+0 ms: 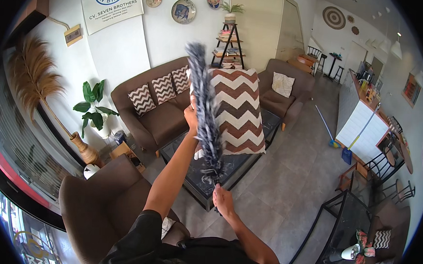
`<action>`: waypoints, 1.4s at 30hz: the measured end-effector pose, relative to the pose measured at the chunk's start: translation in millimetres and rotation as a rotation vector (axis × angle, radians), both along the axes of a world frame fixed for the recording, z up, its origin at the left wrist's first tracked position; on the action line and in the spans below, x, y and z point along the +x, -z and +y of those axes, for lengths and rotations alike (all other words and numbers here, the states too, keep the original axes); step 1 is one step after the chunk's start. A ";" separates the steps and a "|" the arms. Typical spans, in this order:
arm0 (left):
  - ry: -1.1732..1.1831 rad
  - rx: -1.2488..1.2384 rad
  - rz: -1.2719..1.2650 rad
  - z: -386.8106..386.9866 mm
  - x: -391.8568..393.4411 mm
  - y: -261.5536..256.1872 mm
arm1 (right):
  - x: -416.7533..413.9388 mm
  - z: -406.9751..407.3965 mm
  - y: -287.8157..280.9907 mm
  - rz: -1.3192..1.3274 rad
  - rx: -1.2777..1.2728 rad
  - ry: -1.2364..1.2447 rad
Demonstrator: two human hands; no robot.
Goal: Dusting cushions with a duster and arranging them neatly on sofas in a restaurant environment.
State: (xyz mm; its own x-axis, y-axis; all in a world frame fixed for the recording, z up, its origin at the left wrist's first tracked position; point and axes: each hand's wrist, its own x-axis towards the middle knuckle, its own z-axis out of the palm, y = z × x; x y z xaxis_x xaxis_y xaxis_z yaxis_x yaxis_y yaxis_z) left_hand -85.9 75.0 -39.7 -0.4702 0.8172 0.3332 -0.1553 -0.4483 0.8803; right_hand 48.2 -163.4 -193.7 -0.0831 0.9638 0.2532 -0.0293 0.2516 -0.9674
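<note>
My right hand point(223, 201) grips the handle of a fluffy grey-and-white duster point(206, 110), whose long head points up and away from me. Beyond it, my left hand point(190, 117) holds a throw pillow point(237, 110) by its left edge. Brown, white and dark zigzag stripes cover the pillow, which is raised upright in front of me. The duster passes across the pillow's left side and hides part of that edge and some of my left fingers. Behind and below the pillow stands a low coffee table point(209, 182) with a dark marble-look top.
A brown sofa point(161, 124) with several zigzag cushions is at the back left, an armchair point(286, 82) at the back right. Another armchair point(100, 198) stands close at my left. A broom point(325, 123) and a dustpan point(347, 156) lean near the white counter point(357, 121).
</note>
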 end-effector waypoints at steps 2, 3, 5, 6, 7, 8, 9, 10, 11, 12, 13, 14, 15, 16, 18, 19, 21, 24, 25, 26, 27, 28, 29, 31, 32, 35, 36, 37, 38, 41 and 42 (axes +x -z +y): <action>-0.141 0.127 0.085 13.1 -37.7 15.3 | -16.3 -13.5 -24.9 -0.028 0.047 -0.105; -0.125 0.114 0.072 -10.3 -34.7 32.2 | -12.0 -21.4 -30.8 -0.065 0.070 -0.136; -0.097 0.087 0.046 1.1 -22.4 16.7 | -3.2 -17.0 -11.9 -0.137 0.163 -0.125; -0.092 0.074 0.036 -6.5 -15.9 15.1 | -1.2 -17.3 -7.2 -0.154 0.145 -0.045; -0.118 0.063 0.029 11.4 -27.1 -21.7 | -9.3 -17.8 -0.2 -0.167 0.131 0.004; -0.109 0.050 0.018 15.1 -19.7 -31.9 | -9.2 -7.6 17.9 -0.095 0.033 0.048; -0.110 0.034 0.008 11.9 -19.2 -32.7 | -9.8 -9.5 17.2 -0.094 0.029 0.049; -0.112 0.024 -0.005 7.7 -16.1 -33.2 | -8.0 -12.8 6.6 -0.102 0.033 0.014; -0.114 0.013 -0.017 -5.3 -18.2 -25.4 | -5.7 -18.1 -3.9 -0.110 0.036 -0.020; -0.095 0.006 -0.027 -26.6 -20.8 -10.0 | -1.1 -25.7 -18.1 -0.112 0.023 -0.068; -0.088 -0.006 -0.036 -44.2 -24.7 -5.4 | 0.8 -27.0 -20.0 -0.109 0.023 -0.060; -0.094 -0.017 -0.047 -50.5 -24.8 -12.1 | 1.5 -24.4 -21.7 -0.222 0.302 0.017; -0.107 -0.027 -0.058 -44.0 -24.5 -30.4 | 0.5 -19.3 -22.6 -0.329 0.583 0.089; -0.108 -0.043 -0.070 -29.7 -22.7 -53.7 | 1.6 -11.4 -18.1 -0.330 0.579 0.088; -0.003 0.045 -0.274 -26.0 -9.3 -54.2 | 9.2 5.8 -13.4 0.116 -0.220 -0.055; -0.010 0.046 -0.273 -25.3 -20.6 -48.2 | 11.4 3.2 -16.1 0.116 -0.220 -0.063; -0.116 -0.162 0.122 -31.0 -42.6 -40.8 | 19.0 -6.8 -27.8 -0.100 0.056 -0.041; 0.014 -0.001 -0.151 -36.9 -32.7 -44.5 | 25.7 -9.1 -25.8 0.002 0.143 0.018; 0.070 0.046 -0.265 -39.2 -32.5 -45.4 | 27.7 -7.4 -18.7 0.107 0.169 0.036; 0.079 0.059 -0.240 -40.1 -33.7 -48.1 | 33.9 0.3 -13.4 0.107 0.170 0.036; 0.078 0.058 -0.240 -40.6 -37.2 -48.3 | 40.9 9.0 -16.2 0.081 0.047 0.018; 0.098 0.053 -0.236 -41.1 -40.8 -48.6 | 46.5 14.6 -18.2 0.055 -0.077 0.001; 0.120 0.047 -0.232 -41.4 -42.4 -48.4 | 52.9 10.7 -17.7 0.055 -0.078 0.001; 0.065 0.068 -0.199 -44.9 -56.1 -43.0 | 54.2 -5.5 -55.5 0.267 -0.152 0.005; 0.067 0.059 -0.211 -42.1 -64.3 -39.3 | 54.7 -4.1 -57.4 0.409 -0.119 -0.038; 0.133 0.067 -0.258 -35.4 -52.8 -44.2 | 60.7 9.6 -35.9 0.315 0.052 0.076; 0.168 0.089 -0.284 -36.0 -52.7 -46.1 | 67.5 18.1 -27.1 0.212 -0.075 0.085; 0.166 0.083 -0.283 -37.1 -56.7 -47.9 | 71.1 17.4 -34.0 0.214 -0.081 0.083; 0.163 0.090 -0.249 -38.8 -62.3 -50.2 | 75.6 14.6 -41.4 0.151 -0.109 0.203; 0.121 0.095 -0.180 -39.9 -79.4 -50.4 | 81.9 14.5 -49.4 0.176 -0.139 0.365; 0.124 0.095 -0.231 -38.9 -73.2 -52.4 | 83.8 18.3 -45.2 0.365 -0.037 0.422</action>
